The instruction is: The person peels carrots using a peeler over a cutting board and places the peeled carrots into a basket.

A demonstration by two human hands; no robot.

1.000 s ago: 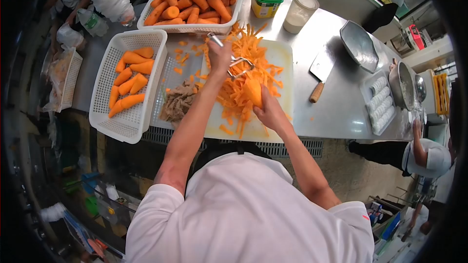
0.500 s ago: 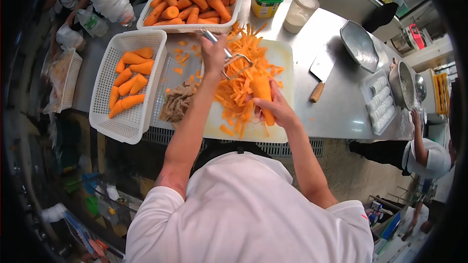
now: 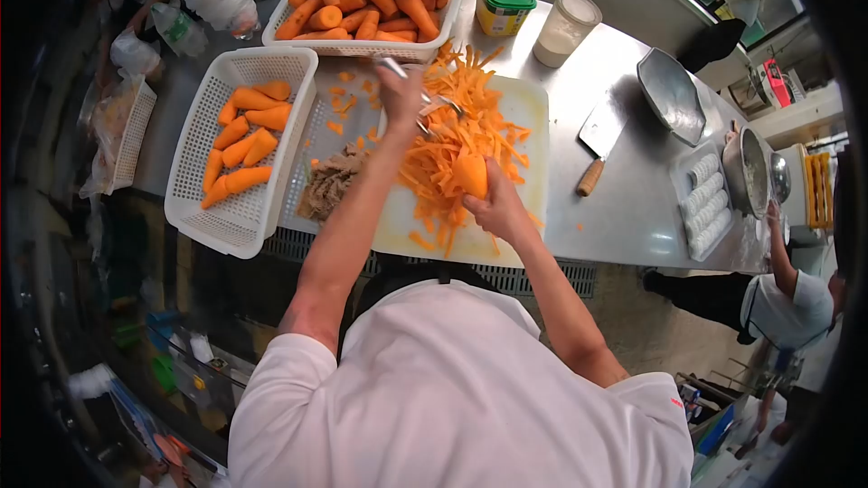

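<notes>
My left hand [image 3: 399, 97] is closed round the metal handle of a peeler [image 3: 436, 108], its head over the heap of orange peelings. In my right hand [image 3: 500, 205] is a carrot [image 3: 471, 175], gripped at its lower end and tilted up toward me. The peeler and this carrot are apart. Beneath both hands, carrot peelings [image 3: 457, 140] pile up on a white cutting board [image 3: 533, 117]. A crumpled brown cloth-like clump [image 3: 333, 183] lies left of the board, near my left forearm.
A white basket [image 3: 185, 149] with several peeled carrots stands at left. Behind it, another basket [image 3: 362, 47] is heaped with unpeeled-looking carrots. A cleaver [image 3: 600, 136], a green-lidded tub [image 3: 504, 3], a clear jar [image 3: 567, 29] and a metal tray [image 3: 671, 95] are on the steel table. Another person [image 3: 787, 298] stands at right.
The carrot has turned from lying lengthwise to pointing its end up at me, and my right hand has rotated with it. The peeler has drawn back from the carrot, slightly up and left.
</notes>
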